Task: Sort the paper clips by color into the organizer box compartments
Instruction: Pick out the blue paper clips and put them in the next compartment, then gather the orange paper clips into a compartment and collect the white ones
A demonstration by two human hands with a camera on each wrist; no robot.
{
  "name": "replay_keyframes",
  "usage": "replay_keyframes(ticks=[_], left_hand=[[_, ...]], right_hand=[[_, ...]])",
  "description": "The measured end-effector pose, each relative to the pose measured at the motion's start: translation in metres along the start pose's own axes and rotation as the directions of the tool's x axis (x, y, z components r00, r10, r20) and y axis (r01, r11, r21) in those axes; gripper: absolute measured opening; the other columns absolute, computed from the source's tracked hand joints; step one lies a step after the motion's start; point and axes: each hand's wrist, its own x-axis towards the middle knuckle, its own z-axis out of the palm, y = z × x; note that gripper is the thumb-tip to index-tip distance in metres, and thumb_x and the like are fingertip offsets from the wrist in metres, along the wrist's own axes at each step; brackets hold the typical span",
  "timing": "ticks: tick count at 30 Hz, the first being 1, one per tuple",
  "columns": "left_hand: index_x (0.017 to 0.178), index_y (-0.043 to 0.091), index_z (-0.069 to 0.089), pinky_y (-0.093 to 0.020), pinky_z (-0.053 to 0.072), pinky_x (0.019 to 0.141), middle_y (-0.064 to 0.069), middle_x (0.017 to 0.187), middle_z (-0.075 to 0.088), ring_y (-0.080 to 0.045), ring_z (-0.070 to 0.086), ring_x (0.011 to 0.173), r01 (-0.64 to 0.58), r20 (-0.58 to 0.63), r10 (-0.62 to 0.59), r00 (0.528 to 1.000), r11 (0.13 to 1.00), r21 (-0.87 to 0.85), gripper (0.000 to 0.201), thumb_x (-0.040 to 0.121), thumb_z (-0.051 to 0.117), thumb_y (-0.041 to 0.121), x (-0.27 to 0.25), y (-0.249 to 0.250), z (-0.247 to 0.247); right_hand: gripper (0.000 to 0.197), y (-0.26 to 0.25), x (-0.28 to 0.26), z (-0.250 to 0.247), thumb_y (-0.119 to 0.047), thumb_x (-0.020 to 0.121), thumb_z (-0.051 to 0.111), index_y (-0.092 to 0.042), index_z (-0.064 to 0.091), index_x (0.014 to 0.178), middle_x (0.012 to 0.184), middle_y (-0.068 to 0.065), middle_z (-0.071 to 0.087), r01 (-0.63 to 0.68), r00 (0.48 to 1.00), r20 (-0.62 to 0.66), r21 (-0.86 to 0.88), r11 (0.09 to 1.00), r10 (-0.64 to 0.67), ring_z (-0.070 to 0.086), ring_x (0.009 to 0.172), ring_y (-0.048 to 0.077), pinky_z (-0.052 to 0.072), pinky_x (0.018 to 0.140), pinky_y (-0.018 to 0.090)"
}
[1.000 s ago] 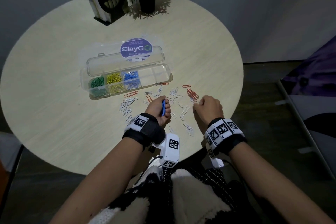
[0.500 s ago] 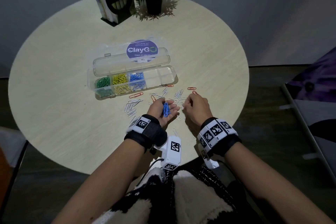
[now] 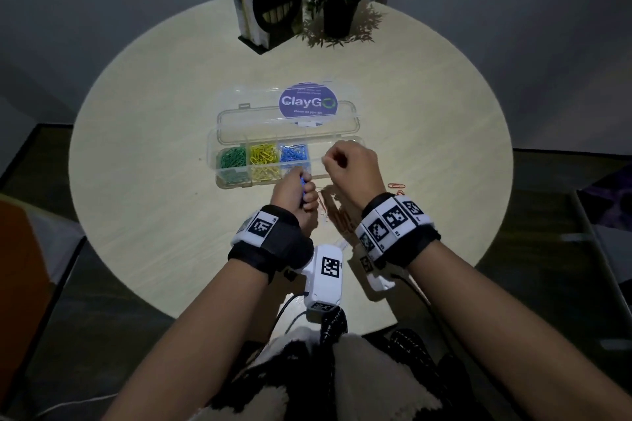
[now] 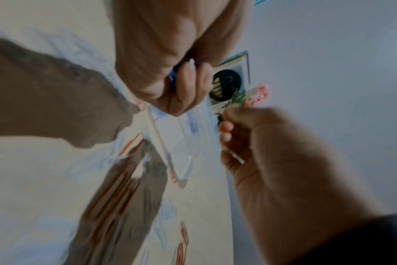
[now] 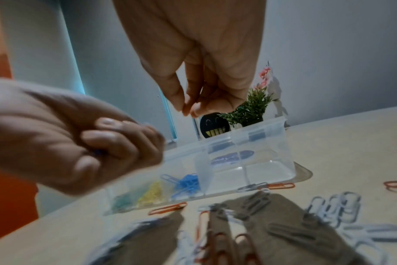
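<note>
Above box point(image 3: 352, 128) front edge: both hands point(image 3: 294, 193) fisted.
Left grips blue clips point(image 3: 303, 185); right point(image 3: 350, 167) pinches, contents unclear; loose clips point(image 5: 333, 208) crowd table point(image 3: 154, 147) below.

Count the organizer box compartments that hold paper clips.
3: green clips leftmost, yellow clips next, blue clips third; the right hand partly hides the remaining compartments.

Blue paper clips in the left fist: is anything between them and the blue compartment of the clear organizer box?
Nothing visible. The left hand grips the blue paper clips at the near wall of the clear plastic organizer box; its lid is open, the blue compartment uncovered. The right hand hovers over the empty compartments, to the side.
</note>
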Motion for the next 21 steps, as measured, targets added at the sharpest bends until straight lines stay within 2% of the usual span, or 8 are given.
replay_keyframes(ticks=[3, 5, 7, 9, 11, 13, 17, 21], left_hand=[[0.06, 0.019, 0.032, -0.008, 0.014, 0.029, 0.007, 0.027, 0.027, -0.004, 0.021, 0.02, -0.201, -0.082, 0.221, 0.972, 0.959, 0.2, 0.043, 0.102, 0.033, 0.027, 0.005, 0.032, 0.005], [0.057, 0.017, 0.034, -0.012, 0.022, 0.036, 0.007, 0.029, 0.033, -0.009, 0.029, 0.024, -0.302, -0.152, 0.383, 0.911, 0.872, 0.385, 0.044, 0.1, 0.038, 0.027, 0.017, 0.054, 0.01], [0.055, 0.015, 0.034, -0.022, 0.029, 0.054, -0.009, 0.047, 0.04, -0.02, 0.038, 0.044, -0.355, -0.16, 0.524, 0.836, 0.741, 0.57, 0.045, 0.098, 0.041, 0.027, 0.03, 0.068, 0.012], [0.058, 0.013, 0.032, -0.026, 0.022, 0.061, -0.016, 0.064, 0.037, -0.02, 0.037, 0.064, -0.367, -0.108, 0.608, 0.787, 0.601, 0.71, 0.045, 0.098, 0.041, 0.03, 0.042, 0.072, 0.015], [0.056, 0.013, 0.029, -0.028, 0.012, 0.059, -0.012, 0.059, 0.034, -0.02, 0.037, 0.068, -0.353, -0.04, 0.636, 0.771, 0.479, 0.804, 0.047, 0.1, 0.04, 0.027, 0.051, 0.069, 0.019], [0.056, 0.011, 0.031, -0.031, 0.011, 0.06, -0.01, 0.058, 0.036, -0.021, 0.039, 0.07, -0.325, 0.013, 0.634, 0.773, 0.378, 0.867, 0.047, 0.101, 0.039, 0.023, 0.056, 0.065, 0.021], [0.059, 0.006, 0.044, -0.035, 0.03, 0.068, -0.029, 0.084, 0.057, -0.036, 0.056, 0.089, -0.234, 0.084, 0.584, 0.807, 0.186, 0.954, 0.043, 0.1, 0.038, 0.02, 0.061, 0.057, 0.022], [0.076, 0.002, 0.058, -0.035, 0.037, 0.079, -0.025, 0.092, 0.065, -0.034, 0.058, 0.09, -0.285, 0.159, 0.614, 0.773, 0.112, 0.952, 0.034, 0.099, 0.04, 0.019, 0.057, 0.055, 0.023]], right_hand=[[0.01, 0.008, 0.023, 0.005, -0.01, 0.086, 0.056, -0.003, 0.063, 0.086, 0.096, 0.015, 0.063, -0.007, 0.999, 0.036, -0.097, 0.995, 0.011, 0.057, 0.09, 0.029, 0.043, 0.081, 0.033], [0.011, 0.013, 0.032, 0.007, -0.012, 0.086, 0.057, -0.003, 0.064, 0.089, 0.1, 0.017, 0.062, 0.001, 0.996, 0.083, -0.154, 0.988, 0.012, 0.056, 0.095, 0.03, 0.042, 0.083, 0.033], [0.014, 0.017, 0.037, 0.006, -0.013, 0.087, 0.057, -0.001, 0.065, 0.089, 0.1, 0.018, 0.063, 0.01, 0.993, 0.117, -0.178, 0.984, 0.011, 0.057, 0.096, 0.031, 0.041, 0.082, 0.031], [0.015, 0.017, 0.04, 0.005, -0.013, 0.087, 0.057, 0.0, 0.065, 0.089, 0.099, 0.017, 0.065, 0.016, 0.991, 0.13, -0.184, 0.983, 0.008, 0.058, 0.095, 0.03, 0.042, 0.082, 0.031], [0.015, 0.017, 0.041, 0.004, -0.013, 0.087, 0.057, 0.0, 0.065, 0.088, 0.098, 0.017, 0.066, 0.018, 0.991, 0.132, -0.177, 0.984, 0.005, 0.058, 0.093, 0.03, 0.042, 0.082, 0.031], [0.015, 0.018, 0.041, 0.005, -0.013, 0.087, 0.057, -0.001, 0.065, 0.087, 0.097, 0.016, 0.065, 0.017, 0.992, 0.129, -0.177, 0.984, 0.006, 0.058, 0.092, 0.029, 0.043, 0.082, 0.031], [0.013, 0.021, 0.041, 0.006, -0.011, 0.086, 0.057, -0.001, 0.065, 0.087, 0.096, 0.016, 0.064, 0.021, 0.993, 0.12, -0.177, 0.984, 0.0, 0.057, 0.091, 0.029, 0.041, 0.081, 0.03], [0.011, 0.022, 0.035, 0.007, -0.009, 0.086, 0.057, -0.002, 0.064, 0.089, 0.097, 0.015, 0.062, 0.041, 0.997, 0.074, -0.141, 0.989, -0.03, 0.056, 0.086, 0.026, 0.042, 0.08, 0.031]])
